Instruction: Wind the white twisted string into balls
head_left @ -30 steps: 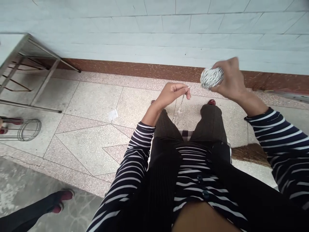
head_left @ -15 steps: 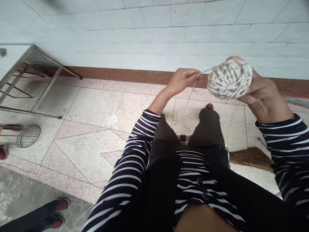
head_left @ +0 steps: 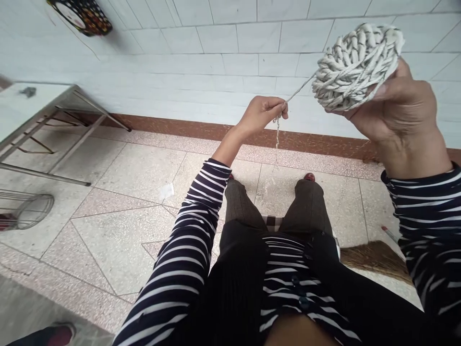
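Gripping a rounded ball of grey-white twisted cord [head_left: 356, 67] before the white tiled wall [head_left: 247, 38] — in the right hand [head_left: 405, 103], with fingers mostly hidden. Pinching its taut, thin grey strand [head_left: 300, 88] between thumb and fingertips of the left hand [head_left: 261, 114], before the same wall — dangling a frayed, pale cord end [head_left: 277, 136].

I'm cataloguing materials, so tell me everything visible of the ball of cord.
The ball of cord is whitish with dark flecks, roughly oval, wound in overlapping strands that look twisted; its fibre cannot be told. It is held before the tiled wall, slanting upward to the right, with the right hand gripping its lower right side. One strand runs straight from it to the left hand.
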Available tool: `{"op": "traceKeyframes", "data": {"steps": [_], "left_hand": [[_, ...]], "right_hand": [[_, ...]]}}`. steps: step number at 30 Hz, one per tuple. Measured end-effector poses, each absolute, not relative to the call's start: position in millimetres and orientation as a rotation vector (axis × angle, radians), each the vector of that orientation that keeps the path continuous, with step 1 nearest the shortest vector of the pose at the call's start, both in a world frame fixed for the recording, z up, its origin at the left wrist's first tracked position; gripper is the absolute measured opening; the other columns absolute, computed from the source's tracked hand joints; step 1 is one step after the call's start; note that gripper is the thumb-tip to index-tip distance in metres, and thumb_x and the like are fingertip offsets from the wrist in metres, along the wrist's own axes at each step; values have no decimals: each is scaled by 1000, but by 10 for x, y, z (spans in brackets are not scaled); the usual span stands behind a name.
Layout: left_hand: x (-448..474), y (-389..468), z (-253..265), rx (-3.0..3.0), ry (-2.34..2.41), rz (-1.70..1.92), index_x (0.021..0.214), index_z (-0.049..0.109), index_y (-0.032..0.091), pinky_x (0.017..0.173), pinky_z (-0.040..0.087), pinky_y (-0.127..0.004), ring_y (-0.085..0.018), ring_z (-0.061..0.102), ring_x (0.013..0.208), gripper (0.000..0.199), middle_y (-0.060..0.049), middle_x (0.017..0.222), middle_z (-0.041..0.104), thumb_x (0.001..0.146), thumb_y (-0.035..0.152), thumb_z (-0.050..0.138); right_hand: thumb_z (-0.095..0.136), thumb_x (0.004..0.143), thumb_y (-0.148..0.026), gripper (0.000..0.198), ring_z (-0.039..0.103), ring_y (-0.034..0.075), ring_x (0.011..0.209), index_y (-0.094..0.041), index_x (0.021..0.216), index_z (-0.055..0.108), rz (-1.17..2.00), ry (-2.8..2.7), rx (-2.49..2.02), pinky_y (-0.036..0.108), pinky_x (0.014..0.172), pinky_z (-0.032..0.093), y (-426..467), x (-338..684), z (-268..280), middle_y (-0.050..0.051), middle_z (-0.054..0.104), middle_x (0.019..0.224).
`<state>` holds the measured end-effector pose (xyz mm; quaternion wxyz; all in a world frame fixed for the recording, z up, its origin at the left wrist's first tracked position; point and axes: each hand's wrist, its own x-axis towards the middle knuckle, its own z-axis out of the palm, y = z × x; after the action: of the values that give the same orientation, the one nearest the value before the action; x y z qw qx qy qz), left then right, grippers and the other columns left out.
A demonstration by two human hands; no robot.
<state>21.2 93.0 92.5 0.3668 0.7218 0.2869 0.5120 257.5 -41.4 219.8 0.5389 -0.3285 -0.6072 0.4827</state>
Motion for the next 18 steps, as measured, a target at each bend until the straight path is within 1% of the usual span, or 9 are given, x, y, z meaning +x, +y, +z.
{"op": "traceKeyframes", "data": {"steps": [3,7,9,12,13,15,16,17,18], "left_hand": [[182,833,967,1906,706,1123,91,78,17,92,61,-34,-17,77,90,28,-3,81,76,102,42,74],[145,688,921,1817,748,1076,90,81,19,99,61,-34,-18,78,96,22,-5,87,80,99,39,77],[135,615,876,1799,761,1052,93,83,19,100,61,-35,-19,78,100,24,-6,94,82,100,41,76],[146,481,864,1765,750,1008,96,84,19,101,61,-36,-20,78,103,27,-8,100,84,101,44,74],[157,430,880,1756,735,985,96,85,19,102,61,-36,-20,78,104,28,-8,101,84,102,45,74],[186,330,928,1741,704,945,97,85,20,105,60,-36,-20,78,108,29,-8,103,85,102,46,74],[201,289,951,1733,692,932,97,85,20,106,59,-36,-20,78,110,30,-8,104,85,102,47,73],[214,255,966,1722,684,923,96,84,19,107,59,-36,-20,79,111,31,-8,104,85,102,47,72],[224,231,970,1706,677,914,95,84,19,106,59,-36,-20,79,110,32,-9,103,86,102,48,71]], "right_hand": [[96,55,-39,58,41,46,166,-49,107,72,1107,-1439,-825,74,125,53,-373,2540,2229,-11,67,156],[100,51,-28,67,50,45,159,-40,110,71,1133,-1409,-738,73,117,60,-356,2512,2208,-1,71,148],[102,51,-27,68,52,45,157,-39,110,71,1129,-1415,-730,73,115,61,-391,2499,2220,0,71,146],[100,57,-28,62,55,43,153,-42,109,69,1110,-1428,-774,70,112,63,-380,2485,2241,-3,70,149],[99,55,-26,63,60,41,146,-41,107,67,1090,-1406,-779,67,106,65,-333,2488,2227,-2,71,144],[100,49,-22,70,70,35,123,-36,104,60,993,-1354,-785,57,87,69,-167,2511,2144,0,73,125],[102,42,-20,77,71,31,108,-35,101,55,908,-1330,-789,49,74,67,-64,2531,2074,0,71,113],[104,40,-21,81,69,27,100,-34,102,53,813,-1350,-796,43,67,63,39,2554,1990,-1,68,107],[106,38,-21,85,66,24,95,-34,103,54,709,-1390,-819,38,65,59,130,2578,1898,-1,66,102]]}}
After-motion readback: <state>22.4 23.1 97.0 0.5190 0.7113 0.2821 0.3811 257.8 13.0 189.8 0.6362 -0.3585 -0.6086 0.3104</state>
